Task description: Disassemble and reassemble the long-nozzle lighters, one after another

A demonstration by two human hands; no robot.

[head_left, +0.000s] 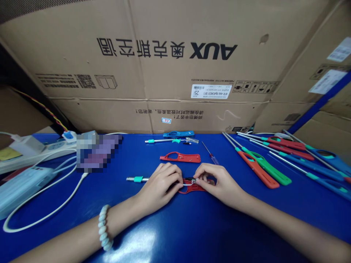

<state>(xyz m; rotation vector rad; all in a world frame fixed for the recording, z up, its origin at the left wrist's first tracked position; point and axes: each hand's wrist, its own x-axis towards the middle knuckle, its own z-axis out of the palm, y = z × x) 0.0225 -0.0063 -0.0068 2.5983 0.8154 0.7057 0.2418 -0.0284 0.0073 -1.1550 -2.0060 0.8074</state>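
A partly open red stick lighter lies in front of me, its lower red half-shell [190, 188] showing under my fingers. To the left, its metal tube with a teal sleeve [138, 179] sticks out from behind my left hand. My left hand [163, 184] is closed on the lighter, thumb and fingertips at the shell's tube end. My right hand [219, 181] pinches a small dark and silvery piece [194, 180] over the shell. White wires [188, 184] run between both hands. Exactly what the fingertips grip is partly hidden.
Behind lie a red half-shell [181, 157], a tube with a clear fuel tank [192, 140], a blue half-shell [179, 134] and a screwdriver [211, 154]. Several stick lighters [259, 170] lie right. Left are a power strip [55, 148], charger cable and power bank [26, 188]; cardboard [164, 73] stands behind.
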